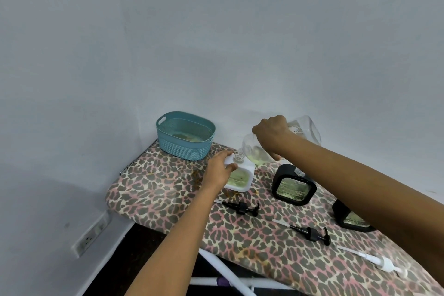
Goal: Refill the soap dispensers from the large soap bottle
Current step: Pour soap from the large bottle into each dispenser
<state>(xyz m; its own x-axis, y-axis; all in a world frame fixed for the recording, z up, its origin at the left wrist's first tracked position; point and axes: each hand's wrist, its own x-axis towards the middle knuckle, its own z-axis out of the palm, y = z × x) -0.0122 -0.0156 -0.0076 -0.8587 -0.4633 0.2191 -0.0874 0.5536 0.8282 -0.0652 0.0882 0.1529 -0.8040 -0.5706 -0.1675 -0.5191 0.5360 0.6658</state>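
The right grip [271,131] is clenched around the middle of the large soap bottle [308,127], holding it in the air above the ironing board [156,190]. The bottle's long axis slopes from its base, up and to the right, down to its mouth at the lower left. A little green soap is pooled in the low shoulder.

The mouth sits just above the open neck of the white dispenser [242,179], which stands on the board below and to the left of the right grip. Whether soap is flowing cannot be told.

The left grip [219,166] is the nearer one to the white dispenser. It grasps the dispenser by its top corner beside the neck, steadying it.

Any further tipping has to pivot around that mouth-over-neck line, and the neck is a narrow target, so a sideways drift would likely spill onto the cover.

Room is tight on the right: a black dispenser [294,187] stands near the white one, beneath the right forearm, and a second black dispenser [352,220] lies further right. A blue basket [185,137] stands behind on the left. The black pumps [242,208] and a white pump [382,262] lie on the near side, apart from the dispensers. The board's rounded end on the left offers open room.
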